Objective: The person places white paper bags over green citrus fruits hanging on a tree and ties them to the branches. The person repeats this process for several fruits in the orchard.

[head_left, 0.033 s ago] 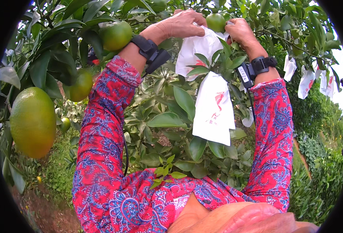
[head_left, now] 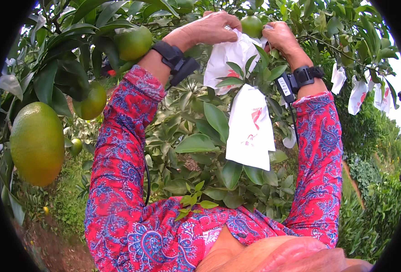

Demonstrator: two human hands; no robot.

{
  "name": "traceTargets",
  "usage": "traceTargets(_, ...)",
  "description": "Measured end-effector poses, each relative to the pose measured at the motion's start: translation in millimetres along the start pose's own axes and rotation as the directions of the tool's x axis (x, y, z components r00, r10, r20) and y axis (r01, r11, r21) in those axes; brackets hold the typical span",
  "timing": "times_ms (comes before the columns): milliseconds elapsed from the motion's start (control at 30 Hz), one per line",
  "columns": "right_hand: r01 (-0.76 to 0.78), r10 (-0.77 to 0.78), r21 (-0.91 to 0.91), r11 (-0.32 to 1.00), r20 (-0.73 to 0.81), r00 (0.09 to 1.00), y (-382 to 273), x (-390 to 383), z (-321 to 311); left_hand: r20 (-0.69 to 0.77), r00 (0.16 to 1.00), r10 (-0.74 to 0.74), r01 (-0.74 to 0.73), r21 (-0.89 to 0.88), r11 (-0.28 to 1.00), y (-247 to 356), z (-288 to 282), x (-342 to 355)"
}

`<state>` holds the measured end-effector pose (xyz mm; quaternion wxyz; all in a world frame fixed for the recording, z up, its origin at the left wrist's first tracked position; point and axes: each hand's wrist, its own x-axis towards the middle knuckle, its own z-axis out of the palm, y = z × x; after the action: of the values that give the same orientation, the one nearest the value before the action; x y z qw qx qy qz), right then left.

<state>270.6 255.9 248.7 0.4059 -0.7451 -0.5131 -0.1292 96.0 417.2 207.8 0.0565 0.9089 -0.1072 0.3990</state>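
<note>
Up among the branches, my left hand (head_left: 212, 29) grips the crumpled top of a white paper bag (head_left: 223, 61) with a red print. Just right of it, my right hand (head_left: 280, 38) has its fingers closed on the bag's edge. A green fruit (head_left: 251, 26) shows between my hands, above the bag, partly behind it. A second white bag (head_left: 248, 131) hangs lower down in the middle, among leaves. Black devices are strapped to both wrists.
Several green-yellow fruits (head_left: 36, 143) hang close by at the left. Several white bags (head_left: 358, 93) hang from a branch at the right. Dense leaves (head_left: 196, 143) fill the middle behind my arms; undergrowth and bare soil show lower down.
The bag in my hands and the fruits at the left have shifted very slightly. Both hands keep nearly the same position and grip.
</note>
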Motion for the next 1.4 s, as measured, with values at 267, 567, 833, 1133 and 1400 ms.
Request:
traceTargets(267, -0.122, 0.106, 0.508, 0.853, 0.059, 0.993, -31.5, -3.7, -24.5, 0.223, 0.973, 0.061, -0.013, -0.211, 0.977, 15.2, -4.2, -0.1)
traceTargets(567, 0.122, -0.013, 0.428, 0.896, -0.249, 0.968, 15.9, 23.6, -25.6, 0.276, 0.952, 0.133, -0.024, -0.366, 0.93, 19.1, 1.5, 1.9)
traceTargets(833, -0.21, 0.111, 0.682, 0.701, 0.187, 0.976, 57.9, -22.1, -20.2, 0.124, 0.981, 0.146, -0.023, -0.68, 0.733, 24.8, 7.3, 16.4)
traceTargets(1133, 0.042, -0.297, 0.778, 0.627, 0.188, 0.936, 79.1, -45.0, 4.4, -0.108, 0.987, -0.116, -0.084, -0.976, 0.2, -5.5, -25.6, -1.0)
traceTargets(1400, 0.003, -0.166, 0.683, 0.731, 0.174, 0.971, 47.1, -42.3, 1.1, -0.075, 0.986, -0.146, -0.088, -0.992, -0.088, 28.8, 7.0, -15.6)
